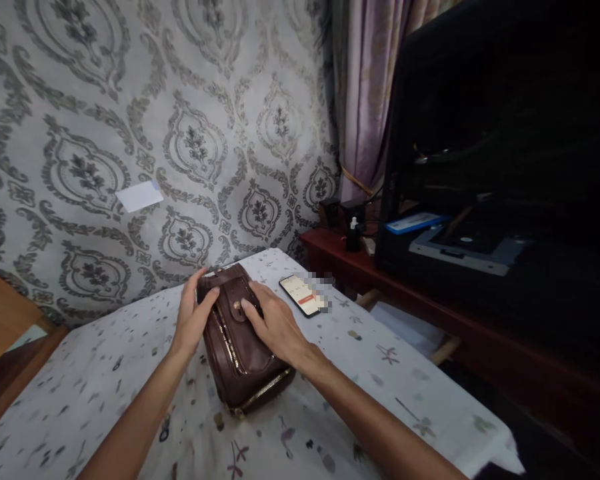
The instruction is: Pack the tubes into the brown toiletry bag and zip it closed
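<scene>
A dark brown leather bag [247,345] with gold-coloured zippers lies on the patterned cloth between my two hands. A strap with a round metal snap [237,305] runs down its front. My left hand [193,313] grips the bag's upper left edge, its thumb on the front face and its fingers partly behind the side. On the opposite side, my right hand [275,320] holds the right edge, with the thumb pressed beside the snap; some of its fingertips are hidden. Just right of the bag lies a phone [301,295] with its screen lit.
White cloth with a scattered print [125,373] covers the surface. A red-brown cabinet [340,257] with a small dropper bottle [353,237] and a large black screen [480,147] stands at the right. A wooden edge [20,380] borders the left. Patterned wallpaper [195,140] rises behind.
</scene>
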A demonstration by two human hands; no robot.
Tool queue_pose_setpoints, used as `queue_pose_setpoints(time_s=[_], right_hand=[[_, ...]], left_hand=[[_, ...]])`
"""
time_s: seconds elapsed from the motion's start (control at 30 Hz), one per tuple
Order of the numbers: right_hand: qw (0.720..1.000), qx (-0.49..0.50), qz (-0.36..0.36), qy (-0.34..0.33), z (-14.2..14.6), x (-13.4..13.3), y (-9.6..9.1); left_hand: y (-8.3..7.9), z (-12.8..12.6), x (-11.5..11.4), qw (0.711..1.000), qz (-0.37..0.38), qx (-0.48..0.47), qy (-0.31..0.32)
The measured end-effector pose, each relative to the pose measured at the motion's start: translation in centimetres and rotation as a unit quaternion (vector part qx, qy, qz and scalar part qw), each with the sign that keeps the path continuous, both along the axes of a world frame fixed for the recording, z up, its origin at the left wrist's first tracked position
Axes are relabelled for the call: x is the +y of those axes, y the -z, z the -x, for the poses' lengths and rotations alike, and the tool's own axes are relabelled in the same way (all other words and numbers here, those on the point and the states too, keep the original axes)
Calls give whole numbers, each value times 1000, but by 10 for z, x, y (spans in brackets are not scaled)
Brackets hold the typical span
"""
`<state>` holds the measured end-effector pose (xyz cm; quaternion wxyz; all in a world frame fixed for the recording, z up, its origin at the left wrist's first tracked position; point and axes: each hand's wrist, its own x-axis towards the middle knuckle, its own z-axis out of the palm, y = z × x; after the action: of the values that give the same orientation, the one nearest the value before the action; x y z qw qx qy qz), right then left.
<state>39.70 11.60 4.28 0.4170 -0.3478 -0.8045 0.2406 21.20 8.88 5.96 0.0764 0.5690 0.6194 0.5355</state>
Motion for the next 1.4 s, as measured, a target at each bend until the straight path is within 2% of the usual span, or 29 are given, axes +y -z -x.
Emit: queue_pose_setpoints(time_s=[0.13,0.27,0.37,0.47,0.57,0.87,1.17,1.27,1.4], right_hand=[[999,-16,-14,40,4,-12,4],[993,-14,-91,78,8,-20,14],[984,1,-155,91,10,-20,21],[976,16,-195,96,10,-18,25],[973,21,-213,89,10,-18,24],[969,16,-230,88,12,-16,22],[970,5,-225,91,11,-17,23],[972,5,-219,84,8,-16,23],[969,13,-228,91,5,-19,22]], left_hand=[[-27,3,20,989,8,143,26],[-41,-6,36,979,46,186,76],[-41,-11,43,984,52,122,121],[-37,-12,46,989,47,68,120],[-34,-11,47,991,45,53,115],[-37,-17,42,992,47,45,109],[-39,-15,33,981,21,100,166],[-42,-8,35,982,33,93,163],[-44,15,40,992,34,43,113]])
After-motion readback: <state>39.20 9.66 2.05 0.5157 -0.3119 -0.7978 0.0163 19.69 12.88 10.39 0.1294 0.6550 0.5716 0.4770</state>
